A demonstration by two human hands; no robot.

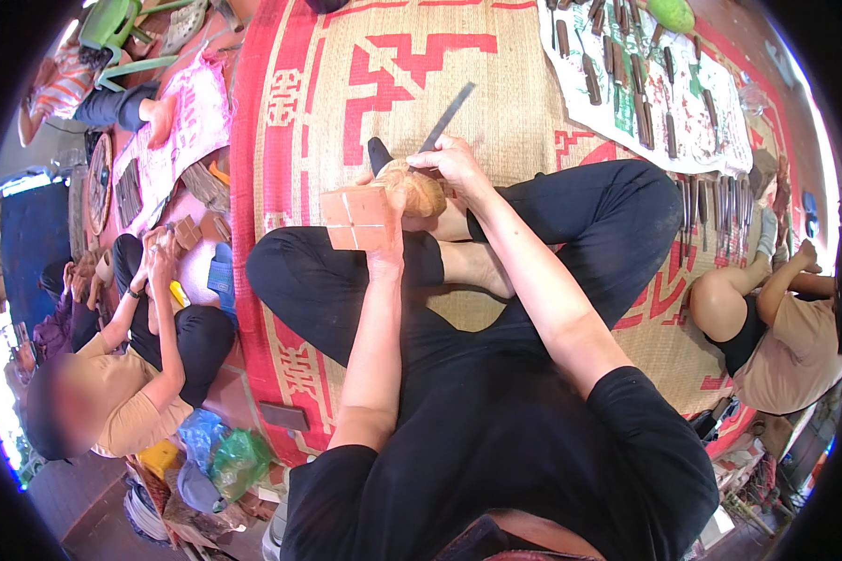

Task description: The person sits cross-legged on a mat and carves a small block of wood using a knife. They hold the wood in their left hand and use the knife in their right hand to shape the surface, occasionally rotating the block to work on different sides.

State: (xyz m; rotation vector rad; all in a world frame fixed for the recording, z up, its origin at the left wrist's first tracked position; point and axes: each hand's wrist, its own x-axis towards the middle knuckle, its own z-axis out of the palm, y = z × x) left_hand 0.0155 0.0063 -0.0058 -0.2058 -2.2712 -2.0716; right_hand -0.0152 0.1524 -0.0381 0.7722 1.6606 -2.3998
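Observation:
In front of my crossed legs, my left hand (395, 199) is closed on a carved wooden piece (425, 191). Its square reddish-brown base (355, 219), marked with pale crossing lines, faces me and covers part of that hand. My right hand (455, 164) is closed, with fingers and thumb pinching a long flat grey strip-like tool (451, 114), perhaps a file. The strip points up and away from the carving, and the fingertips rest close to the wood. A dark rounded thing (378, 152) shows just beyond the carving; I cannot tell what it is.
A red and straw woven mat (327, 56) lies under me. Several dark-handled carving tools (641, 84) lie on a white cloth (571, 103) at the far right, and more tools (716, 206) below it. People sit at left (150, 346) and right (786, 327). Plastic bags (239, 463) lie at lower left.

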